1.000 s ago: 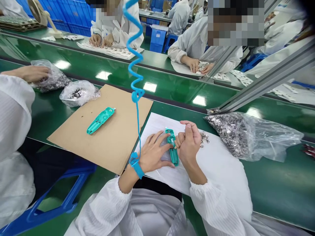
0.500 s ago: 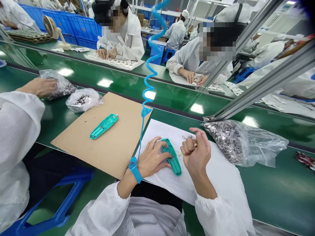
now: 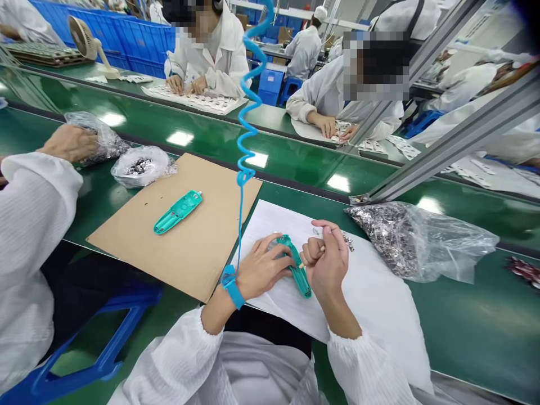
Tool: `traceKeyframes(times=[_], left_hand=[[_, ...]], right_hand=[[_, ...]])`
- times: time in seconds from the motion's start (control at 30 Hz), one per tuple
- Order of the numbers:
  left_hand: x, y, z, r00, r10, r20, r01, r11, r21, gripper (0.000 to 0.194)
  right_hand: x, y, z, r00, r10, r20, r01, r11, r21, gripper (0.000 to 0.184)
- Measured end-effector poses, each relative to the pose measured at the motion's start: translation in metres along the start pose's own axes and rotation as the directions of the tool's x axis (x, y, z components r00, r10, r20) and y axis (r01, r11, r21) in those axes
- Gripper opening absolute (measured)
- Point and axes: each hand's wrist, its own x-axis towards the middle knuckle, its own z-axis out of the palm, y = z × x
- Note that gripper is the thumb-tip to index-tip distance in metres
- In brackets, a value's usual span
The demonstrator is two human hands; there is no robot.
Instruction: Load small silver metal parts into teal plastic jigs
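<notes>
— "Green bench (image 3: 472,326), white sheet (image 3: 375,292). Teal casing (image 3: 302,281)?"
— "On sheet; left hand (image 3: 259,270) half-open, fingers touching it."
— "Right hand (image 3: 328,265)?"
— "Closed round thin stick (image 3: 302,265)."
— "Lettering?"
— "Too small to tell."

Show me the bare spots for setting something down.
Bare: the cardboard between its teal shell and the blue cord; the green tabletop right of the white sheet, nearer than the clear bag. Crowded: the sheet around the left hand, right hand, second teal shell and loose metal bits.
</notes>
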Motion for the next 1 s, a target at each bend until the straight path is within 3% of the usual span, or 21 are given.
traceKeyframes(times=[0.33, 0.63, 0.8, 0.9, 1.0], left_hand=[[0.0, -0.001, 0.002, 1.0, -0.012, 0.021, 0.011, 1.0, 0.028, 0.021], [0.003, -0.001, 0.002, 0.996, -0.051, 0.067, 0.045, 0.995, 0.092, 0.024], [0.001, 0.0, -0.001, 0.999, -0.046, 0.017, 0.044, 0.993, 0.108, 0.023], [-0.002, 0.0, -0.001, 0.999, -0.029, -0.025, 0.031, 0.995, 0.092, 0.021], [-0.004, 0.0, 0.0, 0.999, -0.016, -0.05, 0.018, 0.998, 0.059, 0.022]], right_hand=[[-0.002, 0.009, 0.0, 1.0, 0.004, 0.003, -0.004, 1.0, 0.0, 0.021], [-0.009, 0.017, 0.004, 0.996, -0.03, 0.085, 0.043, 0.986, -0.164, 0.025], [-0.011, 0.026, 0.003, 0.993, -0.041, 0.107, 0.061, 0.981, -0.186, 0.032], [-0.009, 0.02, 0.005, 0.995, -0.038, 0.089, 0.047, 0.994, -0.1, 0.037], [-0.008, -0.004, 0.001, 0.996, -0.084, -0.004, 0.084, 0.993, 0.088, 0.039]])
